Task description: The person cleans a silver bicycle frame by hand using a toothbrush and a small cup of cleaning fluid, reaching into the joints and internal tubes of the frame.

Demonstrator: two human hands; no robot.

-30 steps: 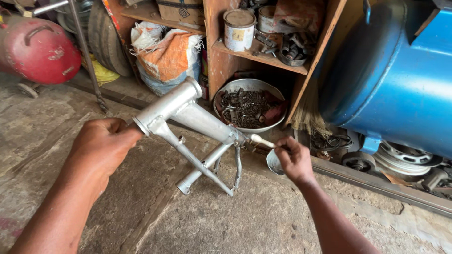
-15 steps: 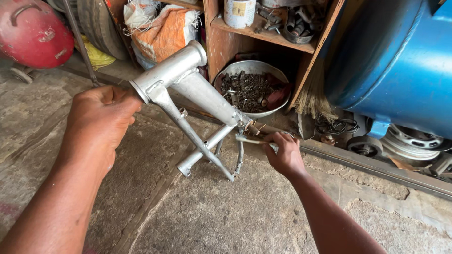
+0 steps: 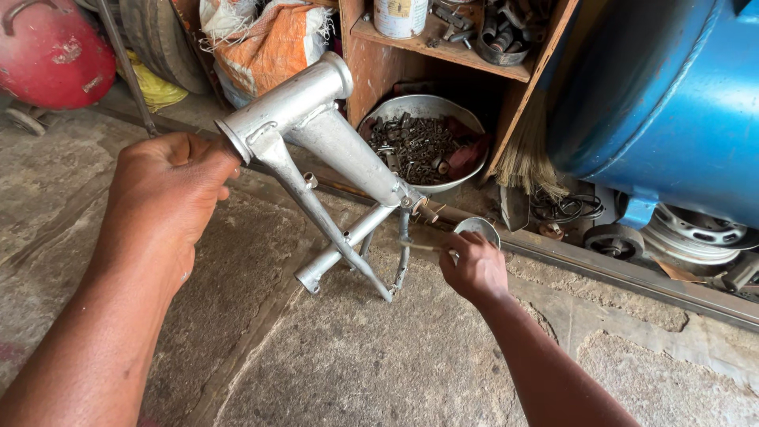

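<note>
The left hand (image 3: pixel 170 190) comes in from the lower left on an outstretched forearm, its fingers curled shut around the near end of the silver-painted metal frame (image 3: pixel 324 150), at the mouth of the frame's thick tube. The right hand (image 3: pixel 473 269) reaches in from the lower right, fingers pinched closed on a thin stick-like tool (image 3: pixel 423 247) whose tip touches one of the frame's thin stays; a small round tin (image 3: pixel 477 228) shows just above the knuckles, and I cannot tell whether that hand holds it.

The frame is held off the concrete floor (image 3: pixel 379 356). Its thick tube runs from the left hand up and to the right, toward the wooden shelf unit (image 3: pixel 443 51). From that tube one wide tapering member slants down to the right, ending at a small joint just below the metal bowl (image 3: pixel 427 142); two thinner tubes cross beneath the frame's upper part, pointing down toward the floor.

Counted: two hands, one frame, one bowl filled with dark bolts and scrap, behind the frame. Right of the frame stands one large blue tank (image 3: pixel 672 95); left of it one red cylinder (image 3: pixel 47 51), and one stuffed orange-and-white sack (image 3: pixel 269 43) behind the frame's upper end.
</note>
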